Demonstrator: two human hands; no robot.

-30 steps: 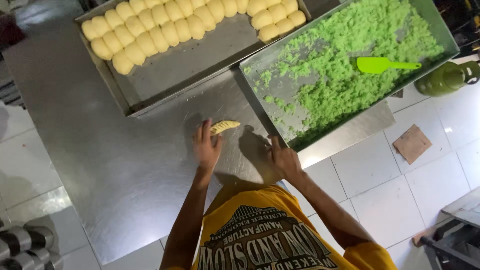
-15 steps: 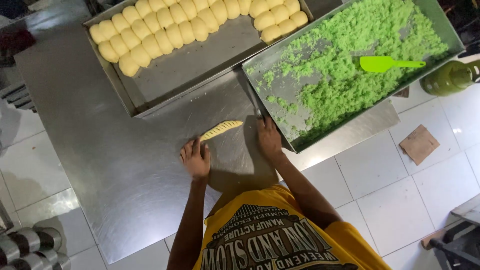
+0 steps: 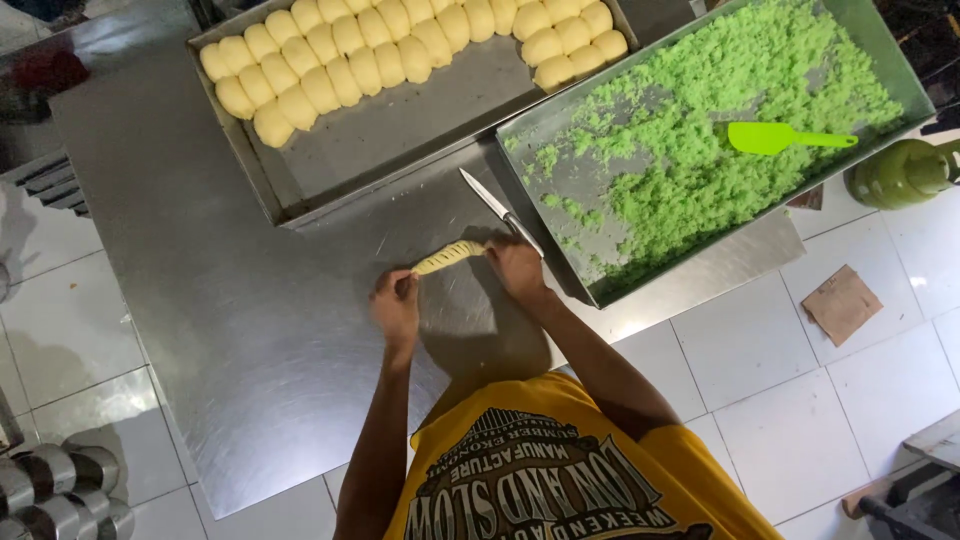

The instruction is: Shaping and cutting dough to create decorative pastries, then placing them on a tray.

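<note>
- A person in a yellow printed shirt (image 3: 560, 470) works at a steel table (image 3: 250, 330), seen from above, with 2 bare hands stretched over a twisted strip of pale dough (image 3: 449, 257).
- The left hand (image 3: 397, 306) pinches the strip's left end; the right hand (image 3: 517, 268) grips its right end, fingers curled, so the dough lies taut between them on the table top.
- A knife (image 3: 497, 209) rests on the table just beyond the right hand, its blade pointing to the far left.
- At the far left stands a metal tray (image 3: 400, 140) with rows of shaped dough rolls (image 3: 400, 45) along its far side.
- At the right, a second tray (image 3: 570, 250) holds loose green crumbs (image 3: 700, 130) and a green spatula (image 3: 785, 138).
- On the white tiled floor (image 3: 790, 400) to the right lie a piece of brown card (image 3: 842, 303) and a green gas cylinder (image 3: 905, 172); metal rings (image 3: 60, 485) cluster at the near left.
</note>
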